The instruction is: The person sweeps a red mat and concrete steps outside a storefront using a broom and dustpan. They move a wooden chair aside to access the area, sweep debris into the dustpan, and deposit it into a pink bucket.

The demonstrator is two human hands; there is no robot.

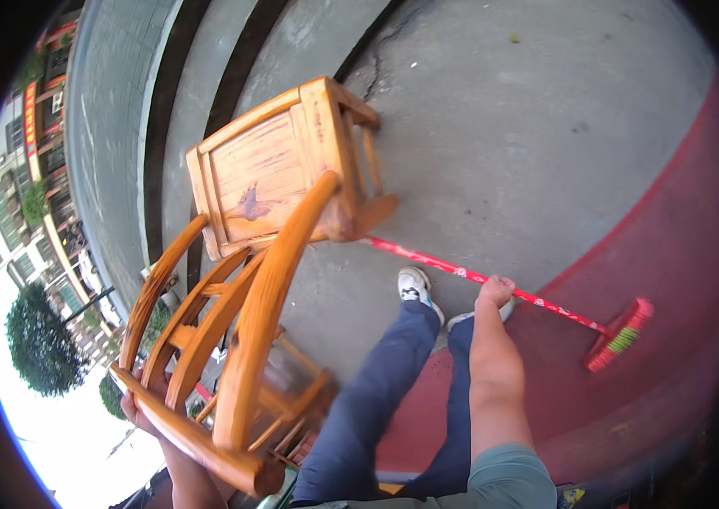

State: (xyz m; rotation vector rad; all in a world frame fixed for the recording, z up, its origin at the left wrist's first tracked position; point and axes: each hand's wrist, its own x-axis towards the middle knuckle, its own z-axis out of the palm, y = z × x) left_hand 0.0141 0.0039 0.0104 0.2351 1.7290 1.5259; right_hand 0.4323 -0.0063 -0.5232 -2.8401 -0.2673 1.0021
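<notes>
A wooden chair [262, 174], orange-brown with a flat panelled seat and curved back slats, is tilted at the left, its back toward me. My left hand [140, 414] is closed round the top rail of its back, partly hidden behind the wood. My right hand [496, 290] grips the red patterned handle of a broom [550, 308]. The broom's red head with green bristles [621, 336] points off to the right. The handle's other end passes behind the chair's seat.
Grey steps [207, 64] curve along the upper left. My shoes [415, 287] stand near where grey concrete [529, 127] meets a red painted floor [665, 246]. More wooden furniture [296, 403] is below the chair back. Trees [41, 339] and buildings [16, 204] appear at far left.
</notes>
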